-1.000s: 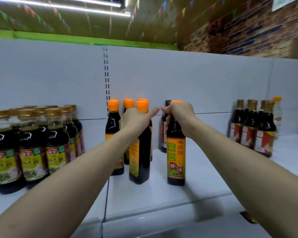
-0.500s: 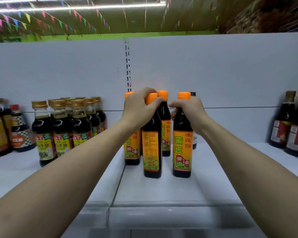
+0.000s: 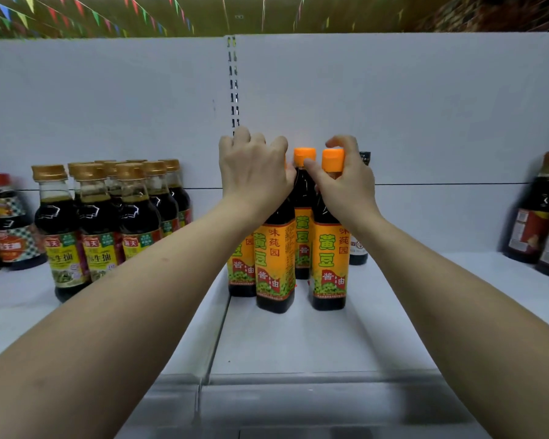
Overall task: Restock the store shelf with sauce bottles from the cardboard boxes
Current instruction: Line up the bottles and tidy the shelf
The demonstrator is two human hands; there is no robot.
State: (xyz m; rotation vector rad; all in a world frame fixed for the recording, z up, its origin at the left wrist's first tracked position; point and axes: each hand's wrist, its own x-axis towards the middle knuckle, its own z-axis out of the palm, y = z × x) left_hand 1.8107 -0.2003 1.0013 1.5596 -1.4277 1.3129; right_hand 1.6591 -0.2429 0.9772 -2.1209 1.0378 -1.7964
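1. Left hand (image 3: 254, 175): fingers curled down over the top of the front-left sauce bottle (image 3: 274, 258), gripping it; cap hidden under the palm.
2. Right hand (image 3: 346, 188): wrapped round the neck of the front-right sauce bottle (image 3: 328, 261); thumb pressed to the neck just below the orange cap (image 3: 332, 160), index finger lifted above the cap.
3. Both held bottles: upright, bases on the white shelf (image 3: 298, 340), just beside each other, near the seam between two shelf panels; yellow-orange labels facing forward.
4. Directly behind: rear-right sauce bottle (image 3: 302, 242), same label, orange cap showing between the two hands; rear-left sauce bottle (image 3: 241, 270), partly hidden by the left forearm.
5. Behind the right hand: dark-capped bottle (image 3: 359, 251), close to the back panel (image 3: 425, 106).
6. Left section of shelf: cluster of gold-capped bottles (image 3: 99, 217) with green-and-yellow labels; checked-label bottle (image 3: 11, 232) at the far left, blurred.
7. Right edge: brown bottles with red labels (image 3: 534, 217), well apart from the held pair.
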